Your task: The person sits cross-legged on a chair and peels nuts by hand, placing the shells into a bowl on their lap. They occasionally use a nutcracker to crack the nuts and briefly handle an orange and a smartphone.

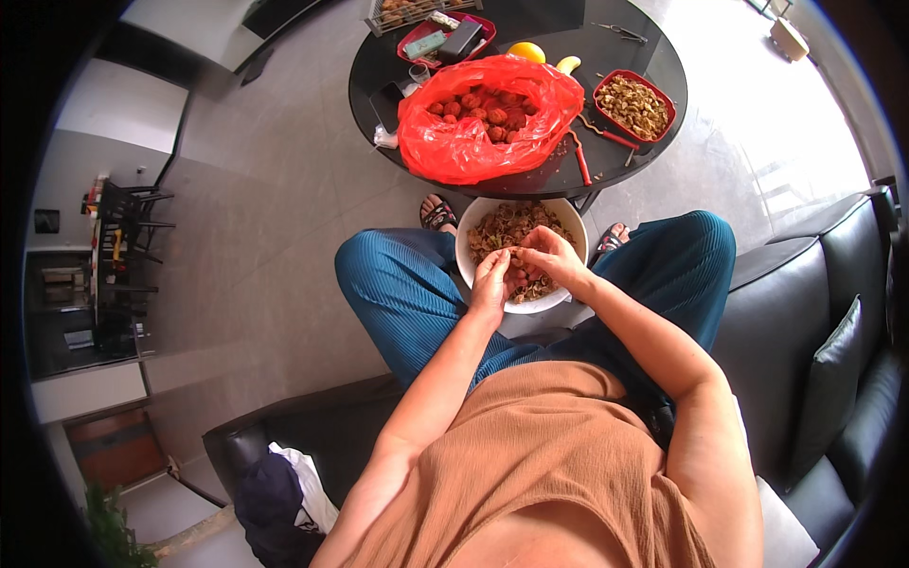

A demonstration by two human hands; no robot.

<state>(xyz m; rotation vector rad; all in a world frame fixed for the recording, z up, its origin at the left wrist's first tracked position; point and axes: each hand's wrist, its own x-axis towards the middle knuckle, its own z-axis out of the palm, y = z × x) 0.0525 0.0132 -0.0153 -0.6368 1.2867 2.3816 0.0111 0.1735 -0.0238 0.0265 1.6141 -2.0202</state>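
My left hand (488,284) and my right hand (555,258) meet over a white bowl (463,245) that stands between my feet. A small walnut piece (515,253) is pinched between their fingertips; its exact shape is mostly hidden by the fingers. Broken walnut shells (497,226) fill the bowl beneath. Beyond it, on a round black table (497,186), an open red plastic bag (454,160) holds several whole walnuts (497,116). To its right, a red tray (672,113) is heaped with walnut kernels (632,106).
Two red-handled nutcrackers (582,160) (619,140) lie near the bag. Behind it are an orange (527,52), a banana (568,64) and a small glass (419,73). A phone (387,106) rests at the table's left. A black sofa (781,312) curves around my right side.
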